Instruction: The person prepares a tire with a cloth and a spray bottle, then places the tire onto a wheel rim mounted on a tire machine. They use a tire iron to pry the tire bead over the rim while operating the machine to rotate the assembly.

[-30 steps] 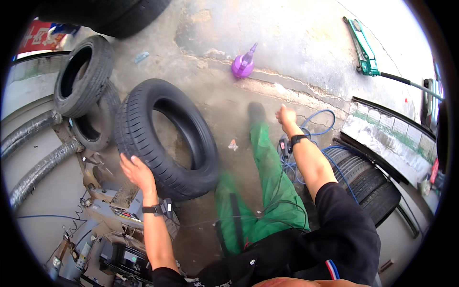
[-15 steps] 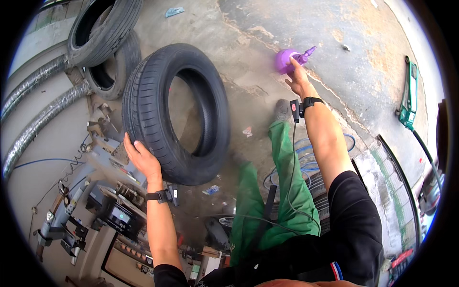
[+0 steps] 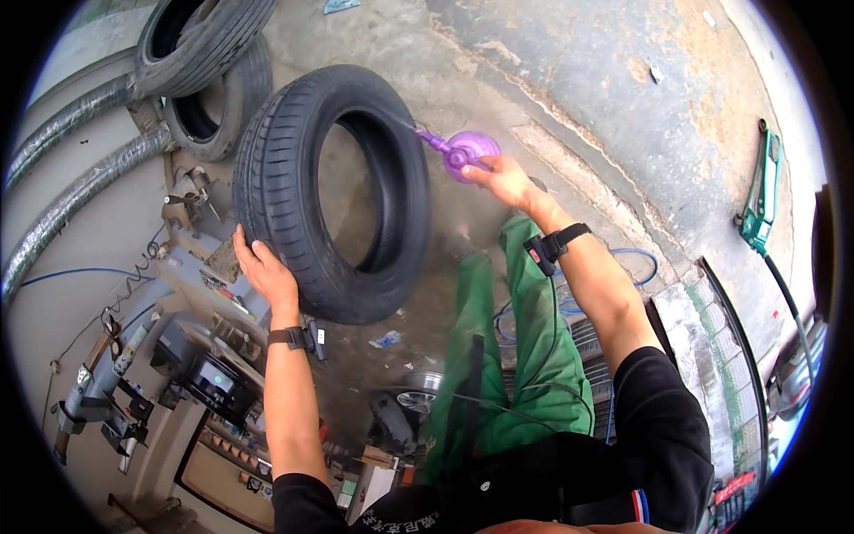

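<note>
A black car tyre (image 3: 280, 191) stands on its tread in front of me, its side facing right. My left hand (image 3: 267, 276) lies flat against the lower left of the tread, fingers stretched out. To the right of the tyre, my right hand (image 3: 505, 185) is closed round a purple spray bottle (image 3: 473, 145). The bottle's nozzle points left at the tyre's upper sidewall, close to it. A faint pale streak shows between nozzle and rubber. My right fingers are partly hidden behind the bottle.
Two more tyres (image 3: 212, 64) lean at the upper left beside silver-wrapped pipes (image 3: 84, 191). A grey machine (image 3: 191, 271) stands left of my left arm. A green floor jack (image 3: 761, 196) is at the far right. Blue hose (image 3: 636, 258) and a metal wheel rim (image 3: 416, 392) lie near my legs.
My right hand has swung the spray bottle left and down, turning its nozzle from the upper right toward the tyre. My left hand stays against the tread.
</note>
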{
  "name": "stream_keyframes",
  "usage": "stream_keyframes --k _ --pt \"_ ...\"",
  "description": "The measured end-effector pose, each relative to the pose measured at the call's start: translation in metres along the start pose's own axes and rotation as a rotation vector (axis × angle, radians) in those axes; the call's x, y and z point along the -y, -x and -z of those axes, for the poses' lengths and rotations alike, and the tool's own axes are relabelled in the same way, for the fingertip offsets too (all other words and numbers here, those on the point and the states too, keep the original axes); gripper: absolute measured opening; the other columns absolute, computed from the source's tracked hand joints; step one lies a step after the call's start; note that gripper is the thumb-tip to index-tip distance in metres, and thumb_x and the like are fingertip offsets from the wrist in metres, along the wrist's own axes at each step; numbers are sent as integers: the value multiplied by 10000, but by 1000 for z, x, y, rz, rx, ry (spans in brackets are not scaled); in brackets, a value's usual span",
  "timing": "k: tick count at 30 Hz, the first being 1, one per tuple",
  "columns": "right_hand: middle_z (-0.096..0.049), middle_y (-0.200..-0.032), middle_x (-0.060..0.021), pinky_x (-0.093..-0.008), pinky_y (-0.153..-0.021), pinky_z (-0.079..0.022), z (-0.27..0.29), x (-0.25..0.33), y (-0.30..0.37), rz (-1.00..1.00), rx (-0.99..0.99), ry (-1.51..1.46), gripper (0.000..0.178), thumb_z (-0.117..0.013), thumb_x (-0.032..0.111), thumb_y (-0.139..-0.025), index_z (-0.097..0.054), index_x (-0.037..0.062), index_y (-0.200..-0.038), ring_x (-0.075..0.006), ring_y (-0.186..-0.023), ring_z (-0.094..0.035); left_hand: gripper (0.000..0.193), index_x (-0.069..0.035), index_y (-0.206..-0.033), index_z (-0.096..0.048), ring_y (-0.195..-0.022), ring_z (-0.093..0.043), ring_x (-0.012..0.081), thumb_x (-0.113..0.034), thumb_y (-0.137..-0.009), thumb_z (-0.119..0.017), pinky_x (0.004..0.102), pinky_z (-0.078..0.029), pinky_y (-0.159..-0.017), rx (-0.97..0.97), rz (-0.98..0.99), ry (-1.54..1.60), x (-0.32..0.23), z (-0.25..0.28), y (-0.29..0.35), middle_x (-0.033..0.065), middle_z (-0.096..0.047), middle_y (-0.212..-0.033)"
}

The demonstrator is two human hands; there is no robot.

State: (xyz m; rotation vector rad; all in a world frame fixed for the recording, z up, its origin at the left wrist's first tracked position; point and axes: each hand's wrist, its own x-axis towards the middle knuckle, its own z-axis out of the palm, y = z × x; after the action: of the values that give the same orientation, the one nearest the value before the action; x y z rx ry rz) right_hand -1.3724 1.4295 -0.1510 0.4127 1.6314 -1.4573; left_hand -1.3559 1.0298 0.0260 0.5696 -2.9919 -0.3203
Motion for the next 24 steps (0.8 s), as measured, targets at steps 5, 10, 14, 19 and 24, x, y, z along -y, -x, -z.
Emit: stream_keyframes --k 5,10,14,19,24 --pt "-676 -865 -143 -383 -820 -488 -31 16 8 29 101 76 494 -689 469 -902 -697 -6 -1036 -225 -872 -634 454 5 -1410 -473 -1325 -460 389 -193 -1008 -401 439 -330 -1116 -7 7 28 18 0 -8 220 -510 -1427" --pt "-611 -712 -125 -401 -685 -467 -40 6 22 95 75 147 455 -692 454 -904 -679 0 -918 -219 -720 -595 477 -20 -1434 -465 -1326 -479 357 -256 -1032 -363 396 -337 -1110 15 12 45 30 1 -18 203 -518 -1434" --pt "-574 -671 -129 -396 -632 -427 -31 23 52 107 159 182 420 -705 417 -901 -639 5 -856 -204 -652 -524 476 -36 -1428 -475 -1300 -505 340 -263 -1028 -355 392 -355 -1088 21 52 28 42 -1 -23 187 -531 -1426" --pt "-554 -666 -150 -404 -626 -415 -24 17 70 219 255 287 430 -712 415 -891 -623 -2 -834 -228 -641 -512 462 -33 -1404 -505 -1302 -499 352 -253 -1015 -387 398 -352 -1099 13 81 69 42 0 -23 192 -539 -1412" --pt "-579 -730 -205 -447 -662 -433 -19 25 83 259 410 413 426 -720 412 -874 -640 -7 -861 -351 -698 -561 458 -42 -1413 -493 -1311 -501 328 -259 -1031 -364 378 -348 -1100 13 61 61 49 1 -23 179 -544 -1414"
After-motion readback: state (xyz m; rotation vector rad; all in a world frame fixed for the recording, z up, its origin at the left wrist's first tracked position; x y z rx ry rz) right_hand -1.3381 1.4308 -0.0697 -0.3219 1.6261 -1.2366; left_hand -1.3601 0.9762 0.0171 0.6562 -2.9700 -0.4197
